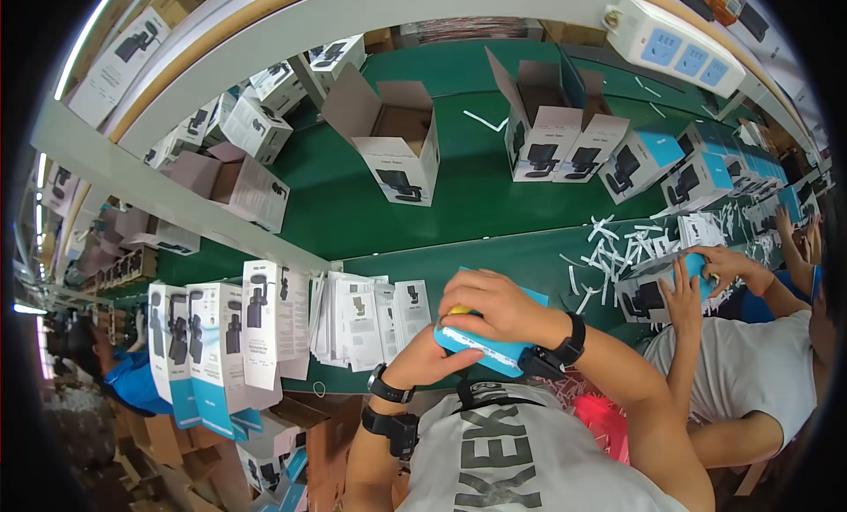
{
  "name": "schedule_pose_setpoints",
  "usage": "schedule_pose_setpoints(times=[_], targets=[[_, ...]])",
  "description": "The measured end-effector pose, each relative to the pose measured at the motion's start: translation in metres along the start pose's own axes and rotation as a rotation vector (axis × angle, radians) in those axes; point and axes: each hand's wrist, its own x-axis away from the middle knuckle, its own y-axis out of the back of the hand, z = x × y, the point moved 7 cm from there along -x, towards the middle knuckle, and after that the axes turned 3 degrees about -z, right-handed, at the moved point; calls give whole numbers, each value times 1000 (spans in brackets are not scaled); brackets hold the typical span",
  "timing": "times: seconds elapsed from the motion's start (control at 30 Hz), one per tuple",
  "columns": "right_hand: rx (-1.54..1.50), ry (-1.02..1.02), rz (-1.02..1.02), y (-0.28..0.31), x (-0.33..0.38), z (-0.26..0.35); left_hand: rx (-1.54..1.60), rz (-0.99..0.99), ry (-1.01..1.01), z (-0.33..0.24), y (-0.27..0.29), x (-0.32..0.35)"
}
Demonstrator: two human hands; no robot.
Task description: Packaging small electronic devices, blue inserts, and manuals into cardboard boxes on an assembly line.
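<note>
Blue box (pixel 490 352) pt. hidden, co-wkr (pixel 745 357) cropped

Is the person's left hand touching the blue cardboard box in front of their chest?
Touching: the head view shows the left hand at the left end of the blue cardboard box, its thumb lying against the near side.

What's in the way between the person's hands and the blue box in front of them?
Nothing visible blocks the left hand: its thumb lies right on the blue box. A small yellow thing shows under the right hand; I can't tell whether it separates that hand from the box.
</note>
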Motion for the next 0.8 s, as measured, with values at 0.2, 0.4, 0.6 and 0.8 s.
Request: schedule_pose_setpoints(times=[0.2,0.4,0.6,0.8], targets=[[-20,-161,146,0,1,13,34,146,-34,1,12,-5],[66,-168,-82,-9,-10,-3,14,195,-83,5,21,-10],[23,-239,65,-7,4,22,-19,200,-53,10,26,-4],[34,-189,59,-21,7,14,-70,126,-13,18,17,2]])
